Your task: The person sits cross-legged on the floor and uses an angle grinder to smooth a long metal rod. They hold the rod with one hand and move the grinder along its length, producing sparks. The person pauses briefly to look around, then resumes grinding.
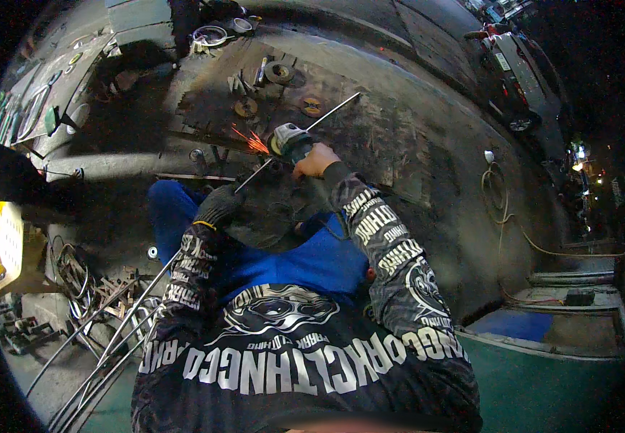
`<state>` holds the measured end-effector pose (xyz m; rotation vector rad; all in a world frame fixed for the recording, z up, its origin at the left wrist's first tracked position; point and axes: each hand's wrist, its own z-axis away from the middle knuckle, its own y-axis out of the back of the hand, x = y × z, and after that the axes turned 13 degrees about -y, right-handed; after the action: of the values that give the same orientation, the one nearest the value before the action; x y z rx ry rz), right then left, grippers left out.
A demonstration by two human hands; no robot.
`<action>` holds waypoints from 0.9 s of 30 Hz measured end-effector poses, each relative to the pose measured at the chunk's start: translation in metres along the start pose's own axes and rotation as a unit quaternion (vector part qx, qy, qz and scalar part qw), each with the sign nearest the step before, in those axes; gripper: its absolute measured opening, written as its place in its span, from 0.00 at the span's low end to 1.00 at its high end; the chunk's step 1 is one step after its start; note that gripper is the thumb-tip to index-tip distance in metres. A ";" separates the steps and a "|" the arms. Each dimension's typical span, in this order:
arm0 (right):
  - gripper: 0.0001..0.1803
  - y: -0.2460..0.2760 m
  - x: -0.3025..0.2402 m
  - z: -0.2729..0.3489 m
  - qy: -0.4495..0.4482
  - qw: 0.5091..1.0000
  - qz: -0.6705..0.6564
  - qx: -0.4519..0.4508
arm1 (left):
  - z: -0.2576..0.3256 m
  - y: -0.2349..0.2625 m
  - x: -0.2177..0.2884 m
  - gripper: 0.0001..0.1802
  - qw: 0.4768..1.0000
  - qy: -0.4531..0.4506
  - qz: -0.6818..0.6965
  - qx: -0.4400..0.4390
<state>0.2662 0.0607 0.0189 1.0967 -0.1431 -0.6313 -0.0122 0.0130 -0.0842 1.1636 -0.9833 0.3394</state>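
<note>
My right hand [317, 160], bare, is closed around the body of an angle grinder [290, 137]. The grinder's disc lies against a thin metal rod [335, 110], and orange sparks [253, 140] fly off to the left of it. My left hand [218, 207], in a dark knit glove, is wrapped round the rod's near end. From there the rod slants up and to the right, under the grinder, with its far end over a worn board. Where the disc meets the rod is partly hidden by the grinder head.
Loose discs [312, 106] and a dark ring-shaped part [279, 72] lie on the worn board [392, 144]. Long rods [110, 345] and metal scraps [114, 294] are at the lower left. A hose [496, 189] runs along the right; a vehicle [518, 76] stands farther back.
</note>
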 end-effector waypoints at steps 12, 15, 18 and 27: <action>0.41 0.073 0.043 -0.072 -0.067 0.998 -0.002 0.017 | 0.025 0.025 0.043 0.28 0.999 0.022 -0.008 -0.021; 0.34 0.096 0.052 -0.110 -0.061 0.997 0.033 -0.017 | 0.021 0.027 0.048 0.26 0.998 0.051 -0.009 -0.030; 0.22 0.110 0.071 -0.165 0.028 0.988 0.147 -0.037 | 0.017 0.034 0.058 0.24 0.994 0.096 -0.032 -0.050; 0.14 0.148 0.148 -0.315 0.086 0.973 0.201 -0.071 | 0.012 0.042 0.080 0.18 0.990 0.136 -0.020 -0.024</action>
<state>0.5762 0.2723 -0.0296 0.9438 -0.1614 -0.1792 -0.0017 -0.0006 0.0060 1.0607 -0.7238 0.4281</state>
